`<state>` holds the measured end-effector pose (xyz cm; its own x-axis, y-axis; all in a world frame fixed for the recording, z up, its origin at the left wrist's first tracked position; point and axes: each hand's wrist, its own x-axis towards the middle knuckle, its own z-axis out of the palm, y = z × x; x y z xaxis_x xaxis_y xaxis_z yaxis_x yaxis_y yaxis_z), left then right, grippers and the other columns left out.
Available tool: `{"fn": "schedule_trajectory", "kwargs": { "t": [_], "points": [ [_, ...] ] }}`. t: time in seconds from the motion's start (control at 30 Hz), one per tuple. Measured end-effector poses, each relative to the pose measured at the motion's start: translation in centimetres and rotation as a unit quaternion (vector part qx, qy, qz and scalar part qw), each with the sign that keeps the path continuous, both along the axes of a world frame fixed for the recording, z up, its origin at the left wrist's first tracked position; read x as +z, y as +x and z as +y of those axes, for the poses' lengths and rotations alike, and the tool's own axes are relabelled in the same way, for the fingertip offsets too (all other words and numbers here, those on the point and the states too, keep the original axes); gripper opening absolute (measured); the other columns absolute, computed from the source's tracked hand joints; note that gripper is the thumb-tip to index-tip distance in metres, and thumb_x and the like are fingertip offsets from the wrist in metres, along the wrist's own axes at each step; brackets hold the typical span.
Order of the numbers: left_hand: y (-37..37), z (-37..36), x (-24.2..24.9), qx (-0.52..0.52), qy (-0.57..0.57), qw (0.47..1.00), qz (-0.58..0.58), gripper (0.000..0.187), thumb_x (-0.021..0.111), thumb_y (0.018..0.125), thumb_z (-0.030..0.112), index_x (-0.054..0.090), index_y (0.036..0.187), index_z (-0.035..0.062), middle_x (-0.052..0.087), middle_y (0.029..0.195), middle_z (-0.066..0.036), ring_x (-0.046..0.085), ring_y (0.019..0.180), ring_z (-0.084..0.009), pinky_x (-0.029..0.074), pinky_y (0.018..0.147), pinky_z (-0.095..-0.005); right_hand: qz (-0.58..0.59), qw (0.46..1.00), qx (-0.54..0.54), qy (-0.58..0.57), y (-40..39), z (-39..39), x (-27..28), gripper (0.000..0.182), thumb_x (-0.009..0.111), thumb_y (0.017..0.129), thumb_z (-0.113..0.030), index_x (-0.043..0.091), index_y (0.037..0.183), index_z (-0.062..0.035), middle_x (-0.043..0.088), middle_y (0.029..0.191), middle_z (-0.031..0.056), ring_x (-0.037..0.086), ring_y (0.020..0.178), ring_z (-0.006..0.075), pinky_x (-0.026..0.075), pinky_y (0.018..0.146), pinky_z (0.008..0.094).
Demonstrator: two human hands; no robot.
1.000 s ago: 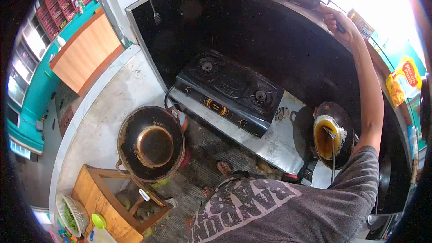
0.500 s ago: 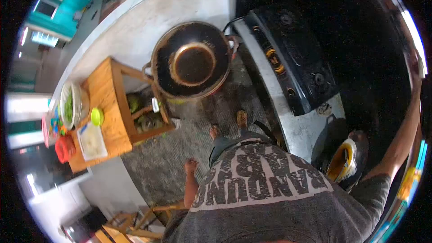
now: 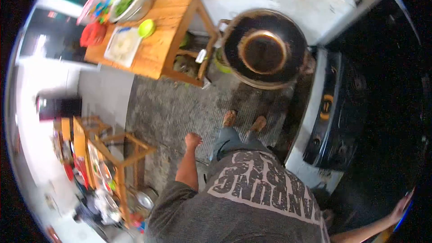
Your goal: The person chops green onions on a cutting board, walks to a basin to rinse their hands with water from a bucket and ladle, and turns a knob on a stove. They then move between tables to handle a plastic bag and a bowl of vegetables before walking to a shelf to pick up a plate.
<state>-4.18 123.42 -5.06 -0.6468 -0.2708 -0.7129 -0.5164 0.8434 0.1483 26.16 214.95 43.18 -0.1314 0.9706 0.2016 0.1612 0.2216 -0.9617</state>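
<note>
My left hand (image 3: 193,140) hangs over the floor at my left side, its fingers curled in with nothing showing in them. Far out to the right, my right hand (image 3: 400,207) is raised with its fingers stretched, right at the dark edge of the view, where a thin bright strip runs beside the fingertips. In front of me a large blackened wok (image 3: 265,47) with side handles stands by the wall. To its right, a black gas stove (image 3: 330,108) sits on a pale counter (image 3: 294,153).
A wooden table (image 3: 173,22) at the front left bears a basket of greens (image 3: 128,2), a lime-green cup (image 3: 146,28), a white tray (image 3: 112,56) and a red bag (image 3: 93,34). Behind left stands another wooden table (image 3: 120,171) with several items. Ribbed grey floor (image 3: 166,101) lies between.
My body and view have turned left, so the wok, stove and front table sit further right in view. My right hand has gone lower in the view, and the pan with yellowish contents is out of sight.
</note>
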Motion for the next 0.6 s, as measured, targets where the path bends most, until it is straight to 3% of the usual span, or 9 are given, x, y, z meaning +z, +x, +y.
{"fn": "schedule_trajectory", "kwargs": {
  "t": [0.1,0.13,0.17,0.2,0.3,0.47,0.53,0.57,0.6],
  "points": [
    [1.6,1.2,1.7,0.047,-0.064,0.991,0.107,0.013,0.068,0.074,0.019,0.078,0.082,0.0185,0.075,0.086,-0.009,0.073,0.085,-0.0301,0.056,0.079,-0.0431,0.198,0.978,0.054,-0.036,2.1,0.0,-1.7,0.046,0.053,0.097,-0.054,0.068,0.085,-0.0123,0.062,0.097,0.018,0.059,0.08,0.0322,0.046,0.072,0.0513],
    [1.5,2.3,3.9,0.037,-0.113,0.982,0.144,0.014,0.066,0.074,0.017,0.078,0.081,0.0186,0.075,0.087,-0.01,0.072,0.085,-0.0316,0.056,0.079,-0.0435,0.331,0.924,0.157,-0.108,2.7,0.0,-3.2,0.047,0.053,0.097,-0.055,0.069,0.085,-0.0122,0.063,0.098,0.019,0.059,0.082,0.0334,0.046,0.073,0.0526],
    [1.8,2.3,4.2,0.052,-0.114,0.982,0.144,0.015,0.063,0.074,0.014,0.076,0.08,0.0173,0.074,0.085,-0.013,0.071,0.084,-0.0355,0.056,0.079,-0.0444,0.45,0.739,0.451,-0.218,3.1,-0.4,-5.5,0.049,0.053,0.097,-0.057,0.069,0.085,-0.0122,0.064,0.099,0.02,0.06,0.083,0.0346,0.047,0.075,0.054],
    [2.2,2.4,4.8,0.071,-0.106,0.98,0.155,0.016,0.063,0.073,0.013,0.076,0.082,0.0171,0.074,0.085,-0.013,0.071,0.085,-0.0351,0.055,0.08,-0.0445,0.494,0.786,0.202,-0.311,-0.7,-3.3,-8.2,0.028,0.058,0.1,-0.014,0.043,0.076,-0.0161,0.034,0.061,-0.0087,0.031,0.046,0.0013,0.034,0.042,0.0137],
    [3.2,1.1,7.1,0.114,-0.051,0.976,0.178,0.023,0.062,0.072,0.011,0.076,0.09,0.016,0.073,0.082,-0.013,0.071,0.086,-0.0343,0.055,0.082,-0.0446,0.174,0.819,0.369,-0.404,-16.5,-19.0,-16.5,0.015,0.059,0.099,-0.015,0.044,0.101,-0.0116,0.045,0.078,-0.0003,0.044,0.061,0.0093,0.042,0.052,0.0216],
    [5.3,-3.2,5.1,0.008,0.053,0.963,0.262,0.048,0.063,0.071,0.008,0.07,0.118,0.0143,0.072,0.091,-0.018,0.068,0.101,-0.0345,0.051,0.092,-0.0452,-0.247,0.478,0.693,-0.479,-32.0,-46.3,-27.4,0.049,0.06,0.099,-0.018,0.045,0.143,-0.0042,0.065,0.106,0.0135,0.066,0.086,0.0227,0.055,0.069,0.0346],
    [5.9,-3.3,2.7,0.055,-0.008,0.952,0.302,0.054,0.062,0.073,0.007,0.064,0.126,0.0122,0.07,0.102,-0.021,0.063,0.112,-0.0363,0.049,0.096,-0.047,-0.291,0.45,0.824,0.182,-32.6,-51.5,-35.2,0.064,0.061,0.099,-0.024,0.034,0.152,-0.0008,0.045,0.144,0.027,0.054,0.124,0.0343,0.046,0.099,0.0432],
    [5.9,-3.2,2.0,0.078,-0.041,0.943,0.32,0.057,0.061,0.073,0.007,0.061,0.13,0.0111,0.069,0.107,-0.022,0.06,0.117,-0.0372,0.047,0.098,-0.0479,-0.311,0.35,0.768,0.438,-34.5,-55.3,-33.5,0.064,0.059,0.1,-0.027,0.034,0.152,-0.0002,0.037,0.151,0.0286,0.047,0.132,0.0369,0.039,0.109,0.0459],
    [4.6,-3.2,2.6,0.278,0.113,0.918,0.259,0.053,0.059,0.078,0.009,0.06,0.131,0.01,0.066,0.116,-0.021,0.056,0.122,-0.0357,0.045,0.1,-0.0472,-0.272,0.383,0.823,0.318,-35.6,-59.1,-33.3,0.063,0.057,0.1,-0.029,0.034,0.151,0.0007,0.038,0.151,0.0287,0.047,0.133,0.0383,0.035,0.112,0.0476]
  ]
}}
